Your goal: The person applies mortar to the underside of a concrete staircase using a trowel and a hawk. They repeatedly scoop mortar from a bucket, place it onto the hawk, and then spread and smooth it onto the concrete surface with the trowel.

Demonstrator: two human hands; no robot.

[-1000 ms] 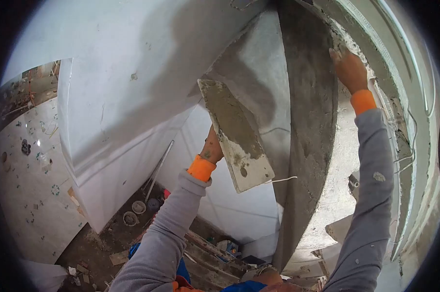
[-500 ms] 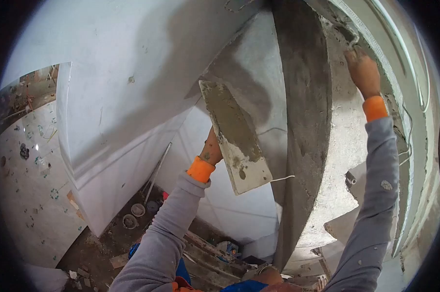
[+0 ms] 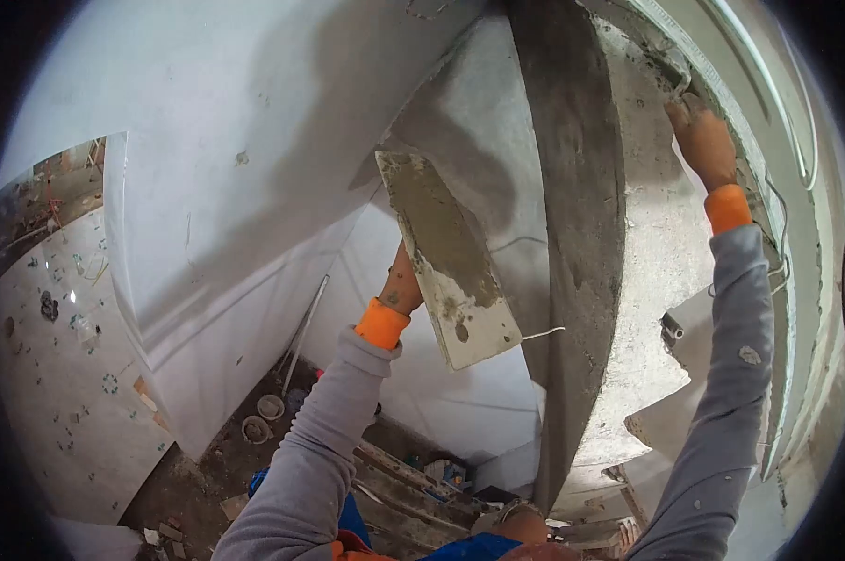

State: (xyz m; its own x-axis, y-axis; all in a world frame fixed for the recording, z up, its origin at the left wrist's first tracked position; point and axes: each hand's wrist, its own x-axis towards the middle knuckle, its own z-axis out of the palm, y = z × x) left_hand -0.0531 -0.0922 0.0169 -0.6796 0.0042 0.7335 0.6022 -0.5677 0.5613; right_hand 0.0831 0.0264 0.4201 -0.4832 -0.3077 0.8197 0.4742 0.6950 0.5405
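My left hand is closed on a long, pale mortar board from below, its fingers mostly hidden. Wet grey mortar covers the upper part of the board, which tilts across the middle of the view. High on the right, my right hand is closed around the handle of a small trowel with a thin bent neck. The trowel is at the rough upper edge of the concrete wall; its blade is hard to make out.
A dark grey plastered strip runs down beside the concrete. White conduit curves along the right. Far below are buckets, planks and rubble. Another person's head shows at the bottom. A pipe stub juts from the wall.
The view has shifted slightly. My right hand stays at the upper edge with the trowel, now a little lower in view. The mortar board keeps nearly the same position and tilt.
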